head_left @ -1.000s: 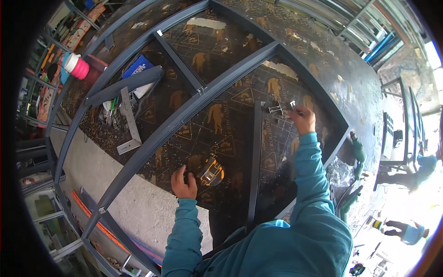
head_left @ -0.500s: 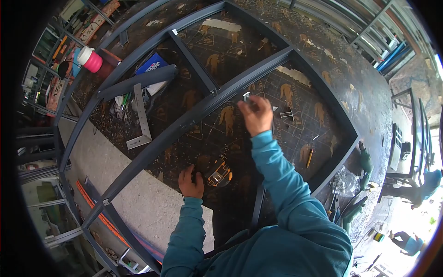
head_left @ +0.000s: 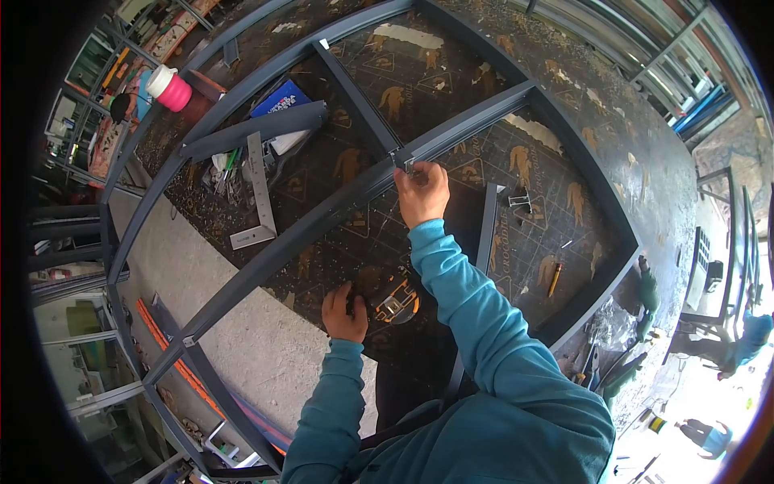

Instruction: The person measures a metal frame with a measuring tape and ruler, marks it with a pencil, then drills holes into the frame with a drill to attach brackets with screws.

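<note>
My right hand (head_left: pixel 422 195) pinches a small metal bracket (head_left: pixel 409 164) against the long grey frame bar (head_left: pixel 322 211), beside the joint with a shorter crossbar (head_left: pixel 355 95). My left hand (head_left: pixel 344 313) is low on the board, its fingers curled around something dark that I cannot make out. Just right of it lies a black and orange tool (head_left: pixel 397 302). Another small bracket (head_left: pixel 520 201) sits on the board, near the top of a loose grey bar (head_left: pixel 487 226). A yellow pencil (head_left: pixel 555 279) lies further right.
A metal square (head_left: pixel 260 181), a blue box (head_left: pixel 280 98) and loose hardware (head_left: pixel 228 173) lie inside the frame's left part. A pink and white jug (head_left: pixel 169 89) stands at upper left. Pliers (head_left: pixel 592 367) and plastic wrap (head_left: pixel 610 324) are at right. Two people are in the background.
My right hand has moved left with the small bracket, from over the board to the bar beside the joint. The view has shifted slightly. My left hand stays beside the black and orange tool.
</note>
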The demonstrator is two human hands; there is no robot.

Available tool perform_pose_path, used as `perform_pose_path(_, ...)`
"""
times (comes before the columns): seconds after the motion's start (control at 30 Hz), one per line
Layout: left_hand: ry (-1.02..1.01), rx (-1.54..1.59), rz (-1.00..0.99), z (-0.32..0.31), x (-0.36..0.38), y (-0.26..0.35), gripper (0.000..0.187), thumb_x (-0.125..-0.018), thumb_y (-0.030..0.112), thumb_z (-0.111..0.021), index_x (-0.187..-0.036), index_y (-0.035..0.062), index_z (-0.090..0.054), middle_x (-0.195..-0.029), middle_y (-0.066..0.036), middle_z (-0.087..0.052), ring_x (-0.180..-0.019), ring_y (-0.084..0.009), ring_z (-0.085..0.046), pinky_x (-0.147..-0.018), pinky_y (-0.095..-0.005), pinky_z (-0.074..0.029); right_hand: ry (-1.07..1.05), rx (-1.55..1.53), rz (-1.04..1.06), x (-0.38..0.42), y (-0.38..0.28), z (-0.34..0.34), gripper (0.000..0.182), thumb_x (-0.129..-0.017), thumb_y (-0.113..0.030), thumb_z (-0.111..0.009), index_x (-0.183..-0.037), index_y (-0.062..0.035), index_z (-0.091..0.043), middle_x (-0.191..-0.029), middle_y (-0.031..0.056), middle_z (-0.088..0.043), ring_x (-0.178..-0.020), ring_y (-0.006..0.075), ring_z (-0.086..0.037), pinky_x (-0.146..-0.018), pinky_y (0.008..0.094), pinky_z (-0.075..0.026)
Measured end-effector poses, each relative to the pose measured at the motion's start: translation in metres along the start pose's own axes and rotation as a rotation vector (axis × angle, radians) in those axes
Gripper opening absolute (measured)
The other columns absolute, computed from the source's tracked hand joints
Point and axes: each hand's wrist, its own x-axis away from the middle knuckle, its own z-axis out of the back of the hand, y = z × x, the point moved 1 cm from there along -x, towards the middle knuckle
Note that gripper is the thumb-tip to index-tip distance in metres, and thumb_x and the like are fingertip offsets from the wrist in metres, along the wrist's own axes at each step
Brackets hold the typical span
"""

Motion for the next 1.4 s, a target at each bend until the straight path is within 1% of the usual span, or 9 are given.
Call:
perform_pose_path(0.37, -0.035, 0.007, -0.006, 0.0, 0.0, -0.002, 0.036, -0.086, 0.017, -0.064, -0.12, 0.0043, -0.066, -0.111, -0.019, -0.064, -0.099, -0.0379, -0.062, -0.084, -0.0454, -0.053, -0.076, -0.075, -0.16, -0.001, 0.008, 0.018, 0.031, -0.077, -0.016, -0.083, -0.094, 0.0013, -0.063, -0.088, 0.0116, -0.067, -0.072, 0.0201, -0.066, -0.066, 0.0331, -0.054)
perform_pose_path(0.6, -0.028, 0.057, -0.001, 0.001, -0.001, 0.005, 0.034, -0.085, 0.011, -0.065, -0.118, 0.0034, -0.065, -0.105, -0.019, -0.065, -0.096, -0.0387, -0.062, -0.084, -0.0458, -0.05, -0.41, -0.84, -0.597, -0.015, 0.002, 0.123, 0.02, -0.095, -0.014, -0.064, -0.113, -0.0072, -0.058, -0.098, 0.0052, -0.068, -0.078, 0.0187, -0.07, -0.062, 0.0306, -0.054)
perform_pose_path(0.67, -0.065, 0.08, -0.008, 0.0, -0.002, 0.004, 0.033, -0.086, 0.01, -0.064, -0.119, 0.003, -0.065, -0.105, -0.019, -0.065, -0.097, -0.0387, -0.062, -0.085, -0.0456, -0.05, -0.29, -0.838, -0.596, -0.022, 0.009, 0.17, 0.02, -0.096, -0.014, -0.063, -0.114, -0.0069, -0.059, -0.098, 0.0051, -0.068, -0.079, 0.0191, -0.07, -0.063, 0.0309, -0.054)
perform_pose_path(0.8, -0.064, 0.012, -0.091, -0.007, 0.002, -0.01, 0.033, -0.088, 0.01, -0.063, -0.12, 0.0024, -0.065, -0.11, -0.02, -0.066, -0.1, -0.0385, -0.063, -0.086, -0.0452, -0.05, 0.183, -0.05, -0.291, -0.027, 0.093, 0.254, 0.037, -0.084, -0.02, -0.075, -0.114, 0.0005, -0.065, -0.102, 0.0122, -0.073, -0.089, 0.0242, -0.071, -0.076, 0.0331, -0.055)
perform_pose_path(0.87, -0.066, -0.017, -0.092, -0.008, 0.004, -0.013, 0.033, -0.089, 0.01, -0.063, -0.121, 0.0021, -0.065, -0.112, -0.02, -0.066, -0.101, -0.0383, -0.063, -0.087, -0.0451, -0.05, 0.276, 0.155, -0.313, -0.014, 0.098, 0.283, 0.042, -0.078, -0.022, -0.078, -0.111, 0.0022, -0.067, -0.099, 0.0151, -0.073, -0.094, 0.0269, -0.071, -0.085, 0.0342, -0.054)
perform_pose_path(1.07, -0.03, -0.073, -0.096, -0.008, 0.003, -0.014, 0.033, -0.092, 0.01, -0.061, -0.123, 0.0016, -0.065, -0.116, -0.019, -0.067, -0.105, -0.0357, -0.064, -0.093, -0.0444, -0.049, 0.306, 0.188, -0.437, 0.007, 0.083, 0.329, 0.041, -0.076, -0.023, -0.078, -0.109, -0.0009, -0.069, -0.102, 0.0194, -0.072, -0.097, 0.0307, -0.07, -0.087, 0.0366, -0.054)
perform_pose_path(1.17, -0.038, -0.102, -0.107, -0.009, 0.006, -0.019, 0.033, -0.094, 0.011, -0.059, -0.125, 0.002, -0.064, -0.12, -0.021, -0.066, -0.108, -0.0369, -0.063, -0.096, -0.0448, -0.048, 0.259, 0.403, -0.207, 0.013, 0.07, 0.359, 0.038, -0.072, -0.021, -0.078, -0.105, -0.0029, -0.071, -0.104, 0.0204, -0.071, -0.1, 0.0358, -0.068, -0.091, 0.0424, -0.053)
perform_pose_path(1.3, -0.03, -0.141, -0.09, -0.011, 0.004, -0.024, 0.035, -0.095, 0.012, -0.058, -0.128, 0.0022, -0.062, -0.123, -0.023, -0.065, -0.111, -0.0384, -0.062, -0.097, -0.046, -0.047, 0.361, 0.657, -0.158, 0.021, 0.05, 0.418, 0.032, -0.072, -0.023, -0.076, -0.098, -0.004, -0.073, -0.102, 0.0199, -0.071, -0.099, 0.0334, -0.069, -0.088, 0.0435, -0.053)
perform_pose_path(1.4, -0.034, -0.134, -0.081, -0.01, 0.005, -0.025, 0.036, -0.095, 0.013, -0.056, -0.129, 0.0024, -0.062, -0.125, -0.024, -0.064, -0.113, -0.0392, -0.062, -0.098, -0.0461, -0.046, 0.369, 0.483, -0.221, 0.032, 0.056, 0.444, 0.03, -0.073, -0.023, -0.075, -0.097, -0.0051, -0.073, -0.097, 0.0197, -0.072, -0.093, 0.0328, -0.071, -0.085, 0.0426, -0.055)
